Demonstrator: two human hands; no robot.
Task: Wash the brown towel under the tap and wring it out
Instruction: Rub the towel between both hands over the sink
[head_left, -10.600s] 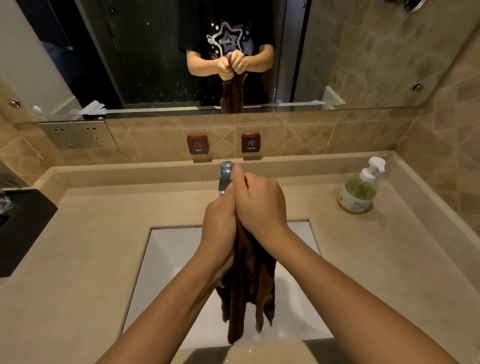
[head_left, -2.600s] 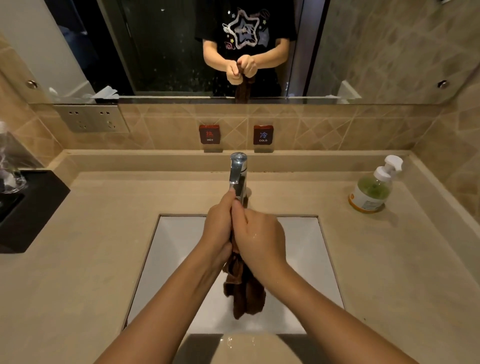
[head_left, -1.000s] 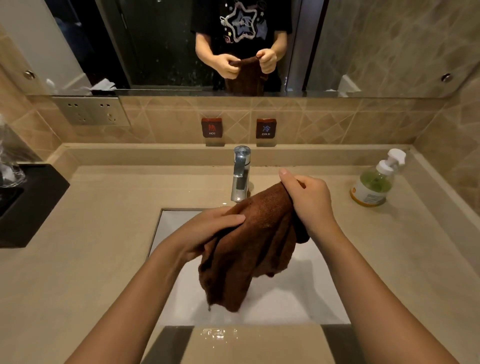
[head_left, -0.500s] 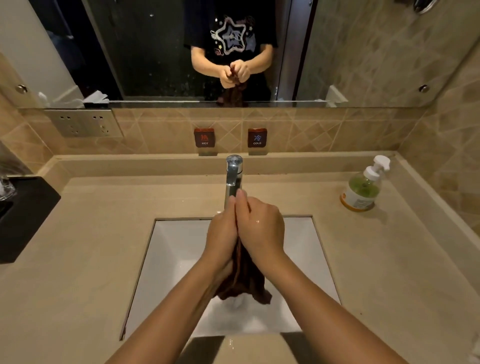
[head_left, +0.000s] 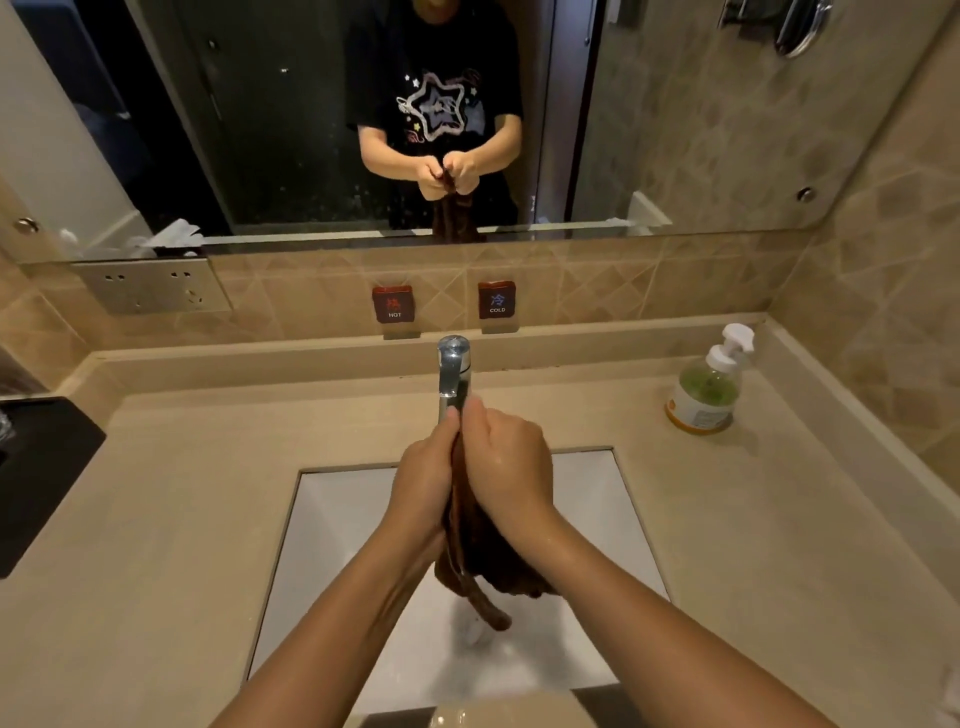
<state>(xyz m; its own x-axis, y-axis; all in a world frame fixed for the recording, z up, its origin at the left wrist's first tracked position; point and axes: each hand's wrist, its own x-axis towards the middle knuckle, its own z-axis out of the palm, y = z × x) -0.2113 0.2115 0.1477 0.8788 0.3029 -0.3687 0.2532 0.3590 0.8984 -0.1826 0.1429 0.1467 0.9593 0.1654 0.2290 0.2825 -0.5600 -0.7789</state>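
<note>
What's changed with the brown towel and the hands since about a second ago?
The brown terry towel, then spread open between the two hands, is now bunched into a narrow roll. The left hand and right hand have come together, both clenched on it, above the white rectangular sink. The chrome tap and green soap pump bottle are unmoved.

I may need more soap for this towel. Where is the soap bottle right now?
The soap bottle stands on the counter at the far right of the head view, right of the tap, by the side wall.
</note>
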